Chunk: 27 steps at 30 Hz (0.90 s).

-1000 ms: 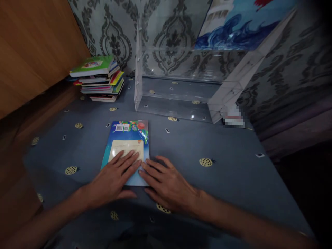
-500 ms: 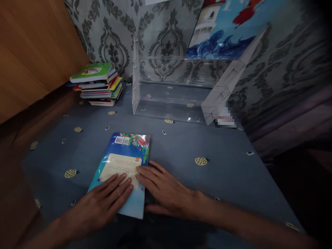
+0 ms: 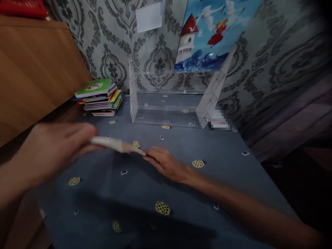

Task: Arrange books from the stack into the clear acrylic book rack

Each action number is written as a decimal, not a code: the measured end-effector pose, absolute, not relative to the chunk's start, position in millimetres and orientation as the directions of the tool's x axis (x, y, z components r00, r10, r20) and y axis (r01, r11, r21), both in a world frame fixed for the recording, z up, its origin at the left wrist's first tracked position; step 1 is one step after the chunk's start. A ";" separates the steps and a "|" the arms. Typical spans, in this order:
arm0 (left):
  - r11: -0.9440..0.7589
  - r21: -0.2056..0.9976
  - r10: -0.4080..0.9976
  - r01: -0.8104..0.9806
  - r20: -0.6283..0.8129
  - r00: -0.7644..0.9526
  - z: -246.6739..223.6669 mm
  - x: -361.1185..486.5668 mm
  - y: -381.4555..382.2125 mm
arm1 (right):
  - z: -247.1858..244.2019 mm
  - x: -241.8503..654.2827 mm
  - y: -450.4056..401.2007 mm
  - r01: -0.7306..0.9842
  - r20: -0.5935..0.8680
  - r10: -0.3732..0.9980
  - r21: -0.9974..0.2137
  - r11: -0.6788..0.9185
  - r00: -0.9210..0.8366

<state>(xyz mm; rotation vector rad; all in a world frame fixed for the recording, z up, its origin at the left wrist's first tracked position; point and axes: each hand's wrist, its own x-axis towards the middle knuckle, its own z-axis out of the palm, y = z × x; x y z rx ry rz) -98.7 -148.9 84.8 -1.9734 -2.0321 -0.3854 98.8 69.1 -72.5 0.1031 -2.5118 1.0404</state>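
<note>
A thin softcover picture book (image 3: 116, 144) is raised above the cloth and seen almost edge-on, its pale edge showing between my hands. My left hand (image 3: 58, 147), blurred by motion, grips the book's left end. My right hand (image 3: 163, 162) pinches the far right corner of the book between its fingers. The book's cover is hidden at this angle.
A stack of several picture books (image 3: 98, 97) stands at the back left, next to a transparent acrylic stand (image 3: 166, 116). A wooden cabinet side (image 3: 33, 76) bounds the left. Patterned wallpaper and a poster (image 3: 210, 38) form the back. A pixelated object (image 3: 219, 121) sits right.
The book no longer lies flat under my palms. Both hands have lifted it off the cloth and turned it nearly edge-on, and my left hand has moved left. The view has tilted upward.
</note>
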 end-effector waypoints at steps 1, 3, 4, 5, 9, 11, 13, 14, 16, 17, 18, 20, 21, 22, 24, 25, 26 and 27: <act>0.094 -0.072 0.922 0.993 0.383 -0.059 96.4 -106.5 -132.0 | -68.5 101.3 64.0 -0.213 0.405 0.118 -0.682 0.700 -0.907; 0.187 -0.092 0.914 0.978 0.380 -0.139 109.5 -121.7 -95.7 | -61.0 106.5 52.7 -0.188 0.385 0.200 -0.762 0.620 -0.901; 0.203 -0.069 0.918 0.977 0.360 -0.165 109.2 -129.1 -77.7 | -58.1 108.8 47.6 -0.172 0.349 0.244 -0.824 0.540 -0.905; 0.170 -0.017 0.925 0.985 0.349 -0.153 103.8 -136.2 -60.6 | -56.4 110.7 43.2 -0.155 0.292 0.277 -0.891 0.427 -0.915; 0.055 0.305 0.987 0.951 0.126 -0.097 42.7 -157.1 -10.7 | -63.3 115.9 36.1 -0.027 0.001 0.239 -0.994 -0.104 -0.971; 0.062 0.392 0.996 0.918 0.028 -0.079 4.2 -160.9 1.2 | -72.6 118.2 37.7 0.050 -0.106 0.228 -0.970 -0.238 -0.968; 0.084 0.388 0.996 0.918 -0.010 -0.087 -27.0 -160.1 6.1 | -81.4 120.0 40.7 0.123 -0.195 0.222 -0.945 -0.302 -0.955; 0.100 0.362 0.995 0.927 -0.014 -0.102 -38.1 -158.4 6.8 | -84.9 120.4 42.2 0.158 -0.232 0.211 -0.935 -0.319 -0.950; 0.120 0.277 0.992 0.953 0.006 -0.127 -51.3 -152.8 6.0 | -89.0 120.1 44.7 0.218 -0.290 0.180 -0.917 -0.335 -0.940; 0.123 0.218 0.991 0.968 0.030 -0.133 -54.1 -149.0 4.8 | -89.8 119.4 45.5 0.245 -0.314 0.165 -0.907 -0.342 -0.935; 0.124 0.147 0.989 0.981 0.061 -0.134 -55.4 -144.3 3.1 | -89.8 118.2 46.0 0.269 -0.337 0.151 -0.898 -0.349 -0.929; 0.132 -0.004 0.984 0.991 0.125 -0.131 -55.9 -132.9 -1.6 | -88.5 115.4 46.1 0.309 -0.375 0.126 -0.879 -0.364 -0.919; 0.142 -0.062 0.980 0.988 0.151 -0.131 -56.3 -126.5 -4.5 | -87.3 113.8 45.9 0.326 -0.392 0.116 -0.870 -0.370 -0.913; 0.149 -0.095 0.977 0.984 0.165 -0.132 -57.1 -119.8 -7.6 | -85.9 112.2 45.4 0.339 -0.406 0.113 -0.863 -0.374 -0.907; 0.138 -0.103 0.978 0.985 0.169 -0.119 -60.0 -107.1 -13.8 | -83.2 108.6 43.8 0.365 -0.431 0.107 -0.853 -0.373 -0.896; 0.126 -0.099 0.980 0.987 0.170 -0.108 -61.4 -101.5 -16.3 | -82.2 106.6 42.6 0.375 -0.438 0.100 -0.849 -0.371 -0.893; 0.115 -0.104 0.981 0.988 0.171 -0.096 -62.2 -96.7 -18.2 | -81.5 104.2 41.0 0.382 -0.442 0.091 -0.847 -0.369 -0.893; 0.111 -0.120 0.981 0.987 0.170 -0.090 -62.1 -92.4 -19.3 | -81.3 101.6 39.2 0.385 -0.441 0.078 -0.846 -0.369 -0.894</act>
